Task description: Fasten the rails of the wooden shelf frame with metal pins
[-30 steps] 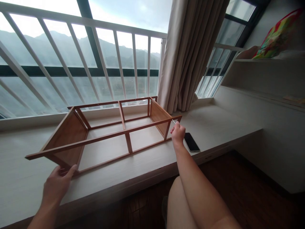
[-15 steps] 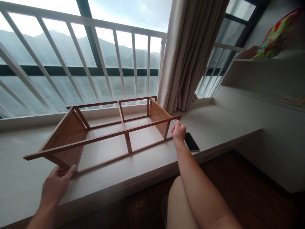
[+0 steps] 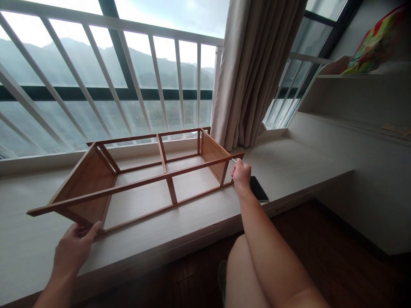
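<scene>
The stiff, light-looking wooden frame handles best by its end panels: left hand rests loosely open there, right hand clenches a thin tool.

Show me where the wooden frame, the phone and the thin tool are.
wooden frame [image 3: 141,184]: head view, on its long front rail.
phone [image 3: 258,188]: head view, on its dark screen.
thin tool [image 3: 233,160]: head view, on the tip above the right hand [image 3: 241,174].

A wooden frame lies on its side on the window ledge, with the railing behind it; the left hand touches its near left corner; the right hand sits at its right end, holding a thin tool; a phone lies just right of that hand; the curtain hangs behind, with a shelf farther right.
</scene>
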Available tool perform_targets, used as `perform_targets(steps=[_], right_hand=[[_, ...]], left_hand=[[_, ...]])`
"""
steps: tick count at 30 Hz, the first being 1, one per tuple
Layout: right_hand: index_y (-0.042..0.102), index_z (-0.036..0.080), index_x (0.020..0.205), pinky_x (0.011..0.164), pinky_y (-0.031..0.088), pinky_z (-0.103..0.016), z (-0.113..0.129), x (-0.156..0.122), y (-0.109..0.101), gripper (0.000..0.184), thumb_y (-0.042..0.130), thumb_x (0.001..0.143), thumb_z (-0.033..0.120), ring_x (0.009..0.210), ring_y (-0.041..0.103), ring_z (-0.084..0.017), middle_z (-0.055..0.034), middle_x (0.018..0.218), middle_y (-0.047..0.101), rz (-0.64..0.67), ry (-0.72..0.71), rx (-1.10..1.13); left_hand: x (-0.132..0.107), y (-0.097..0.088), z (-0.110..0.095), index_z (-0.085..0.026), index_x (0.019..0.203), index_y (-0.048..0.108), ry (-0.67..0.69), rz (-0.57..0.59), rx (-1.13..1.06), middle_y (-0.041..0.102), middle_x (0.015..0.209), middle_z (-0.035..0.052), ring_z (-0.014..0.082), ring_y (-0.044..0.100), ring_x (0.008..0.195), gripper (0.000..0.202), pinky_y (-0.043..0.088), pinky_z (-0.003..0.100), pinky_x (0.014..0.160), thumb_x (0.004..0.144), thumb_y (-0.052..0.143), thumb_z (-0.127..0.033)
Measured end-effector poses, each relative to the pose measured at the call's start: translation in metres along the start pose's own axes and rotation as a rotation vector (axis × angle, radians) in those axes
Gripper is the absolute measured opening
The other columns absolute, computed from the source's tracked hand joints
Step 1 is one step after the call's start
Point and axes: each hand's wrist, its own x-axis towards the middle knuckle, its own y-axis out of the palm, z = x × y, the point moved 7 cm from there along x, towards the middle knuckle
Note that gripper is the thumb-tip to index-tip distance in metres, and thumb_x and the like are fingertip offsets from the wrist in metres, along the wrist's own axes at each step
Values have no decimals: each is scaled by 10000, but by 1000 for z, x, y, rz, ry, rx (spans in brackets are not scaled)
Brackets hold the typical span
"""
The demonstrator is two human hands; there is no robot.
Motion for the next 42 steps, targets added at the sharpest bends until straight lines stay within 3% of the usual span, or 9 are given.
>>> perform_targets(steps=[5, 14, 21, 26, 42], right_hand=[[425, 242, 521, 436, 337, -277, 4, 6, 0, 466, 352, 924, 466, 366, 458, -148, 3, 384, 496, 98, -49, -134], [532, 224, 570, 585, 377, -271, 14, 15, 1, 534, 290, 963, 493, 539, 559, -178, -34, 536, 620, 178, -154, -391], [673, 206, 820, 661, 367, -285, 23, 12, 4, 509, 279, 995, 476, 697, 589, -207, -79, 736, 684, 179, -195, -600], [679, 215, 1034, 664, 348, -291, 28, 9, 6, 459, 304, 999, 478, 806, 595, -237, -120, 895, 684, 139, -198, -719], [693, 219, 969, 596, 268, -268, 33, 3, 5, 354, 391, 994, 401, 749, 546, -188, -99, 952, 688, 78, -272, -685]], left_hand=[[1, 1, 1, -217, 903, 585, 10, 24, 29, 705, 925, 83, 306, 664, 932, 437, 481, 363, 766, 740, 550, -621], [3, 2, -5, -197, 972, 545, 16, 31, 144, 695, 967, 119, 345, 661, 930, 460, 490, 390, 753, 788, 473, -612], [4, 3, -5, -193, 1030, 502, -1, 73, 161, 676, 1017, 129, 337, 660, 931, 460, 494, 388, 787, 807, 455, -592], [4, 5, -2, -199, 1031, 487, -27, 105, 137, 670, 1034, 125, 341, 653, 966, 460, 491, 397, 817, 814, 445, -602], [2, 3, 0, -193, 1015, 513, -15, 95, 63, 686, 1014, 144, 341, 666, 955, 448, 493, 404, 799, 798, 498, -585]])
